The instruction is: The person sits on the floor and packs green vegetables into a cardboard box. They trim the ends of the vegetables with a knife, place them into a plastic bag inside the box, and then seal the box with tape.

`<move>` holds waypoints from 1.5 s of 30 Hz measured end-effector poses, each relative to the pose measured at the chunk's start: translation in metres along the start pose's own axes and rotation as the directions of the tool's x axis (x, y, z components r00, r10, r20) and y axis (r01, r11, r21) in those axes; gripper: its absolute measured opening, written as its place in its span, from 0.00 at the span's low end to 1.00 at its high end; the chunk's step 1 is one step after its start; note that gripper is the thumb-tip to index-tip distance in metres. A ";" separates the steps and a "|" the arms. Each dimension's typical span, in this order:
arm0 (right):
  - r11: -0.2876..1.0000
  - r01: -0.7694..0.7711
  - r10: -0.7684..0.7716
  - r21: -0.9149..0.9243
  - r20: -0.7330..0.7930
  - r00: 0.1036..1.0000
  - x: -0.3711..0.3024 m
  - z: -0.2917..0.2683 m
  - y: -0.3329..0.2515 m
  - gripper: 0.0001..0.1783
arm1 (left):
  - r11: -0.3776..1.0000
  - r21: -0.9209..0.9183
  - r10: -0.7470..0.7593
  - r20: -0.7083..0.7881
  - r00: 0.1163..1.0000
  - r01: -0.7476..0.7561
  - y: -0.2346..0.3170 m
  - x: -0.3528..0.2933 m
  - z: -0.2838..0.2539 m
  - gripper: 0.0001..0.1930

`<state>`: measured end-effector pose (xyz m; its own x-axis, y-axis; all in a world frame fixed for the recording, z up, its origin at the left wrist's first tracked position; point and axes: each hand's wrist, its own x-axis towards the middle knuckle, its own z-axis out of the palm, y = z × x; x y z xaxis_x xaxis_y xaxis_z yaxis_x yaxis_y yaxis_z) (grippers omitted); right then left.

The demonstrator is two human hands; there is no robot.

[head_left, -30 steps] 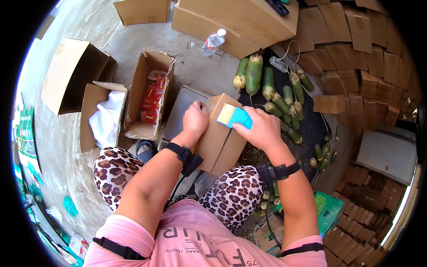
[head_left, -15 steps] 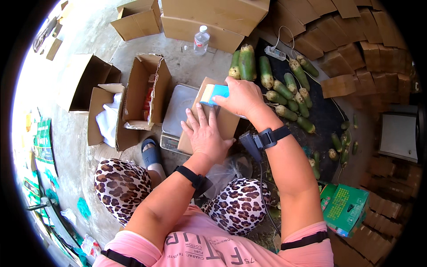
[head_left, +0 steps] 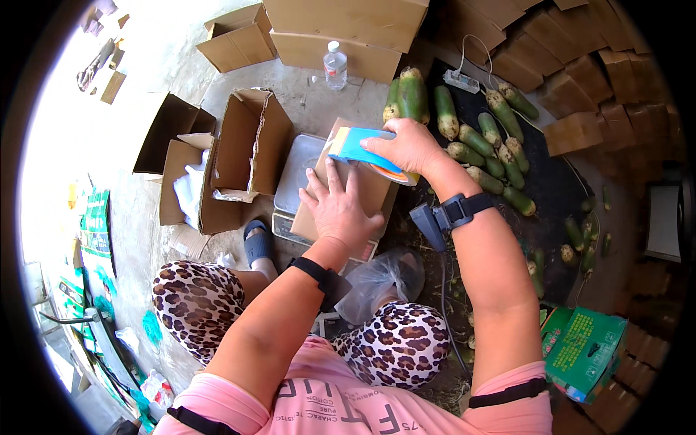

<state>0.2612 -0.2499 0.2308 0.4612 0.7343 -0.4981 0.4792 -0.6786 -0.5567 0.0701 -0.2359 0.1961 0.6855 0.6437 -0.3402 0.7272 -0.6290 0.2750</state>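
Observation:
My right hand (head_left: pixel 415 148) grips a blue tape dispenser (head_left: pixel 354 144), whose orange-edged roll shows at its lower side. The dispenser's yellowish front end is at the top face of a closed cardboard box (head_left: pixel 371 194). My left hand (head_left: pixel 339 212) lies on that box with its fingers spread, just below the dispenser. Beneath the box is a weighing scale (head_left: pixel 299 164) with a metal plate, partly covered. Whether tape is stuck to the cardboard under the dispenser, I cannot tell.
Open cartons (head_left: pixel 246 141) stand left of the scale, one with white plastic (head_left: pixel 190 190) inside. A water bottle (head_left: pixel 335 67) stands beyond. Several long green radishes (head_left: pixel 499 156) lie on a dark sheet to the right, near a power strip (head_left: pixel 461 81). A green box (head_left: pixel 584 348) sits lower right.
The whole view has shifted slightly. My right hand has turned the tape dispenser, so more of its blue side and orange roll shows. My left hand stays spread on the box.

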 end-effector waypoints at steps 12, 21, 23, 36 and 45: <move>0.999 0.037 -0.036 0.004 -0.100 0.994 -0.010 0.009 -0.004 0.34 | 0.999 -0.033 -0.032 -0.002 1.000 0.031 -0.003 -0.006 -0.002 0.51; 0.957 0.076 -0.053 0.280 -0.089 0.995 -0.084 -0.038 0.055 0.23 | 0.997 -0.073 -0.001 -0.107 0.994 -0.007 -0.008 -0.007 0.004 0.43; 0.959 0.038 -0.010 0.280 -0.101 0.995 -0.105 -0.051 0.069 0.22 | 0.996 -0.092 -0.002 -0.099 0.995 -0.007 -0.007 -0.006 0.005 0.43; 0.974 -0.178 0.156 -0.139 -0.155 0.975 -0.092 -0.009 0.109 0.23 | 1.000 -0.008 0.004 -0.076 0.997 -0.004 0.000 -0.005 0.003 0.42; 0.921 -0.218 0.217 -0.324 -0.039 0.975 -0.051 0.105 0.067 0.18 | 0.999 0.026 0.030 -0.103 0.994 -0.027 -0.009 -0.003 0.015 0.44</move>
<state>0.1918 -0.3312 0.1493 0.5829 0.5682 -0.5808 0.5828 -0.7905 -0.1885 0.0611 -0.2391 0.1816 0.7070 0.6661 -0.2374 0.7070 -0.6576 0.2604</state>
